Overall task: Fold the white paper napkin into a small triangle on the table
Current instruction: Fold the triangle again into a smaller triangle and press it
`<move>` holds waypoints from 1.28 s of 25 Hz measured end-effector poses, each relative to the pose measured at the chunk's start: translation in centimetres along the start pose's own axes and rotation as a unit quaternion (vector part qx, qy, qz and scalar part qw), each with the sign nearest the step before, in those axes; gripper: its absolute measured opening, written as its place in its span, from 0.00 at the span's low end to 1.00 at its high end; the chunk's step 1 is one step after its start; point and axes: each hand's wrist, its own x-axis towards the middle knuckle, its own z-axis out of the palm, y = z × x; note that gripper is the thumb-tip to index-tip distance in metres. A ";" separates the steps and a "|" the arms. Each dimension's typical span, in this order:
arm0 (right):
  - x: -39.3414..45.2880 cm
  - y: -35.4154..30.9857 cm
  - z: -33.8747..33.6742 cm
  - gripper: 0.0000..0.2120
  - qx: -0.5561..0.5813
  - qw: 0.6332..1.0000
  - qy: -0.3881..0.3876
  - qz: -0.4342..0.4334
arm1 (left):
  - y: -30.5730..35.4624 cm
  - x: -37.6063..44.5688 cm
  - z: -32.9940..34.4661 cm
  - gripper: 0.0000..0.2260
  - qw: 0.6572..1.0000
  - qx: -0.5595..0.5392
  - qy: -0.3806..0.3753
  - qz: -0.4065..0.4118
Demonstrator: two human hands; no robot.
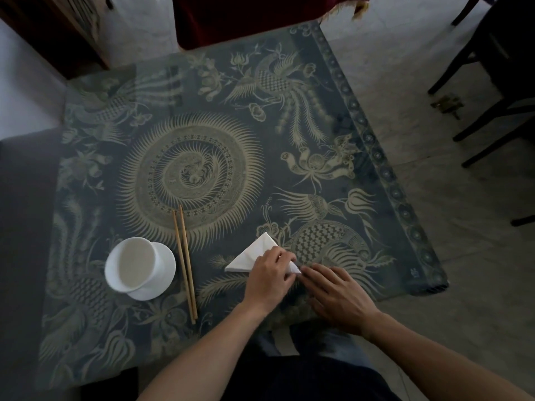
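Table (pixel 202 354) filling most of the frame, covered in dark blue-green cloth printed with pale birds, flowers and a large spiked medallion left of centre. Red-draped furniture (pixel 260 18) at top centre, beyond the far edge. Dark chair legs (pixel 492 68) in the upper right corner, on grey floor. Dark wooden furniture (pixel 58 27) at upper left.

Forearms entering from the bottom edge, converging toward lower centre. Right hand (pixel 337 296) lower right of centre, palm down, fingers stretched flat and close together, tips (pixel 307 270) meeting the napkin's nearest corner. Left hand (pixel 269 276) just left of it, knuckles up, fingers curled down and pressing on the napkin, thumb side touching the right fingertips. Cannot tell whether any paper is pinched under the left fingers.

Napkin (pixel 254 253) white, folded into a triangle, lying flat on the cloth just right of centre in the lower half; upper point aimed toward the top of the frame, lower right portion hidden under the left hand.

White cup (pixel 133 264) at lower left, sitting on a white saucer (pixel 166 273), well apart from the napkin. Chopsticks (pixel 185 261), a wooden pair, lying side by side between saucer and napkin, running nearly top to bottom, just beside the saucer's rim.
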 end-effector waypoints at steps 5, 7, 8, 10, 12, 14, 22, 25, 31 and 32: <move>0.1 0.7 -0.4 0.22 0.010 0.999 0.005 -0.030 | 0.5 0.3 0.2 0.09 1.000 -0.021 -0.005 0.019; -0.1 1.0 -0.4 0.23 0.020 0.999 0.005 -0.042 | 0.1 0.2 0.1 0.09 0.999 -0.026 -0.028 0.031; -0.2 1.1 -0.4 0.22 0.023 0.999 0.004 -0.044 | -0.1 0.0 0.1 0.09 0.998 -0.032 -0.039 0.036; -0.2 1.2 -0.5 0.22 0.033 0.999 0.006 -0.040 | -0.2 -0.5 0.0 0.10 0.997 -0.050 -0.040 0.048; 0.2 1.1 -0.7 0.20 0.046 0.999 0.014 -0.023 | -0.7 -0.9 -0.3 0.09 0.997 -0.067 -0.002 0.048; 1.1 0.7 -1.1 0.18 0.042 0.999 0.021 -0.004 | -2.0 -1.1 -1.1 0.09 0.997 -0.048 0.048 0.041; 9.0 -2.9 -1.1 0.33 -0.003 0.990 -0.127 0.066 | -8.3 -2.1 -3.4 0.28 0.979 0.161 -0.109 0.064; 10.7 -2.9 -0.8 0.34 -0.031 0.982 -0.172 0.072 | -9.2 -1.6 -3.4 0.33 0.962 0.198 -0.160 0.094; 10.9 -2.2 -0.3 0.35 -0.036 0.972 -0.216 0.084 | -10.1 -1.3 -3.5 0.34 0.953 0.203 -0.201 0.105; 10.9 -2.2 -0.3 0.36 -0.034 0.972 -0.218 0.085 | -10.2 -1.5 -3.5 0.34 0.951 0.203 -0.207 0.103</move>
